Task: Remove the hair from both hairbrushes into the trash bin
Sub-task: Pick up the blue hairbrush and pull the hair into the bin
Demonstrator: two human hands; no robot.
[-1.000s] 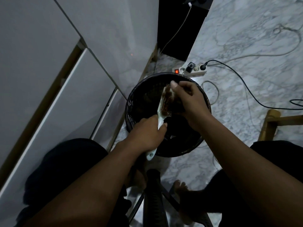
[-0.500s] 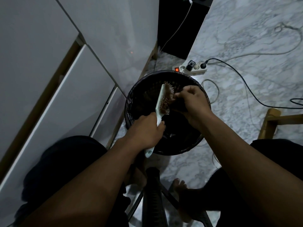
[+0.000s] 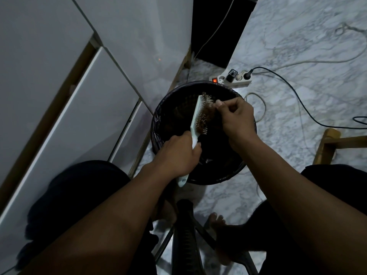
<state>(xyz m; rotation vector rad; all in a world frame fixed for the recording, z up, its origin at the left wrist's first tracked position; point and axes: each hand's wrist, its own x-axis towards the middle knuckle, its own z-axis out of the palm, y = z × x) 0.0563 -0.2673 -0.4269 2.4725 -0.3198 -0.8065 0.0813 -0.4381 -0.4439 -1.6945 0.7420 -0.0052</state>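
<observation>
Left hand (image 3: 178,153) is wrapped closed around the handle of 1 hairbrush (image 3: 196,120), holding it on edge over the trash bin (image 3: 158,124), bristles facing right. Right hand (image 3: 236,120) is pinched shut at the bristle face, thumb and forefinger on the hair (image 3: 207,113) matted into the pins. Brush head sits inside the bin's rim outline, so anything that drops now likely lands in the liner.

Only 1 brush in view; can't tell where the 2nd is.

Risks from here, my read:
- Hair looks tangled tight around the pins. A hard pull could yank the brush sideways out of the left hand's grip, or snap the clump so only part comes free.
- Loose strands are light. If the right hand lifts away past the rim before letting go, they probably drift onto the marble floor (image 3: 297,155) rather than into the bin.
- Strands cling to fingers, so releasing over the bin may not drop them; needs a rub-off.
- Power strip (image 3: 232,79) with a lit switch sits just behind the bin, cables (image 3: 294,90) trailing near it. Nudging the bin back could shove it into the strip.
- Light is dim, so leftover hair at the pin bases is easy to miss.
</observation>
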